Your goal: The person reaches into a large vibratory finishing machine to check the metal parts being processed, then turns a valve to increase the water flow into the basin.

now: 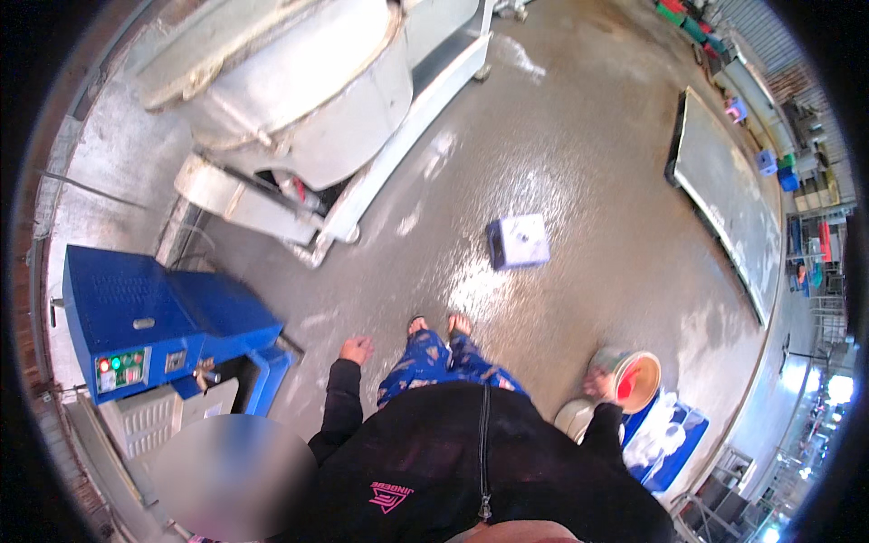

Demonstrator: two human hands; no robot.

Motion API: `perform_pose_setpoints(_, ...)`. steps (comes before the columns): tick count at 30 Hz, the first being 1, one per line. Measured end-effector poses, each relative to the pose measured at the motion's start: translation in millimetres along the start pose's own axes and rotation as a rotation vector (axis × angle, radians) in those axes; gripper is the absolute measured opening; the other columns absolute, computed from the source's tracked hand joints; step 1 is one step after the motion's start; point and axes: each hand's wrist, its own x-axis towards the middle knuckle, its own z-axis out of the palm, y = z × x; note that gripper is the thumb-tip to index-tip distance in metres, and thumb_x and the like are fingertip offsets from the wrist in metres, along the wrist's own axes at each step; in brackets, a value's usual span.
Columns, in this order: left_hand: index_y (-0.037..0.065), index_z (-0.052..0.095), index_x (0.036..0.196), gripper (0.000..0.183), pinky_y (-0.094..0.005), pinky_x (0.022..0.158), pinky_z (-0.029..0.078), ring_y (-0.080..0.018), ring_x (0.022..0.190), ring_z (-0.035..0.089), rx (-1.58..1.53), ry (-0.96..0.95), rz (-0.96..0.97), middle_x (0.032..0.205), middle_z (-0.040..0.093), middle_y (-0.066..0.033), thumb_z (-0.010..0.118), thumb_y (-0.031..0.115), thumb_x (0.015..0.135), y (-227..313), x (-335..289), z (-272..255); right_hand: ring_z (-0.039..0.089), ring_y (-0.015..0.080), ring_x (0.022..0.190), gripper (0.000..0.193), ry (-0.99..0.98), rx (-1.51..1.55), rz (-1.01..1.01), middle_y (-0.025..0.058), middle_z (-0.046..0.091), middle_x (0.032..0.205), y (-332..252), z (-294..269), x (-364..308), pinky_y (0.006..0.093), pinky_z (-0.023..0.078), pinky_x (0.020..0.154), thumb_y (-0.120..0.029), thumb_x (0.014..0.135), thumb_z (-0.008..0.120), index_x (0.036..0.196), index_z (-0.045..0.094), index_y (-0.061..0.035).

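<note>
My left hand [357, 350] hangs beside my left thigh with nothing in it, its fingers loosely stretched out. A blue machine [172, 317] with lit buttons is the closest thing on that side. Low on my right, my right hand [598, 384] overlaps the near side of a pale bucket [612, 360] that has something red [631, 380] inside. Its fingers look loosely spread but are smeared; whether they touch the bucket I cannot tell. Another whitish container [574, 419] is partly hidden by my right forearm.
A lilac stool [520, 242] stands on the wet floor ahead. Far left is a large pale metal machine [308, 118] on a frame. A blue crate [690, 445] with white contents sits right of the bucket. A long flat panel [724, 199] lies further right.
</note>
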Motion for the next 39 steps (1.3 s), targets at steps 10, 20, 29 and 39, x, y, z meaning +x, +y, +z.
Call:
perform_pose_setpoints(10,0.003,0.064,0.089,0.033,-0.0422,0.073,0.047,-0.0337,0.083,0.061,0.613,-0.021,0.111,0.087,0.062,-0.0202,0.054,0.032,0.077,64.7,183.3,-44.4,0.054,0.0133,0.054,0.030,-0.101,-0.056,0.107,0.0060,0.060,0.073,-49.0,85.5,-12.5,0.0264,0.043,0.043,-0.019,0.085,0.053,0.110,0.057,-0.0035)
perform_pose_setpoints(20,0.006,0.062,0.100,0.024,-0.0280,0.045,0.044,-0.0138,0.048,0.055,0.347,-0.086,0.090,0.064,0.061,-0.0061,0.050,0.017,0.083,128.8,150.2,-28.4,0.056,0.0162,0.056,0.026,0.086,0.200,0.179,0.0102,0.062,0.077,70.2,125.4,14.3,0.0280,0.044,0.048,-0.021,0.081,0.059,0.094,0.061,0.0015)
perform_pose_setpoints(29,0.006,0.060,0.100,0.025,-0.0283,0.038,0.043,-0.0158,0.043,0.053,0.259,-0.247,-0.352,0.062,0.058,-0.0060,0.047,0.022,0.085,102.9,136.3,-7.7,0.060,0.0178,0.069,0.019,0.130,0.294,0.038,0.0098,0.064,0.082,132.0,71.7,43.1,0.0271,0.048,0.064,-0.009,0.082,0.056,0.097,0.063,0.0007)
perform_pose_setpoints(39,0.003,0.064,0.091,0.023,-0.0297,0.037,0.040,-0.0166,0.041,0.052,0.192,0.007,0.106,0.058,0.059,-0.0093,0.051,0.020,0.083,192.8,146.2,73.1,0.057,0.0143,0.057,0.023,-0.029,0.204,-0.086,0.0099,0.061,0.074,-139.9,35.0,147.8,0.0241,0.046,0.048,-0.017,0.084,0.055,0.101,0.057,-0.0006)
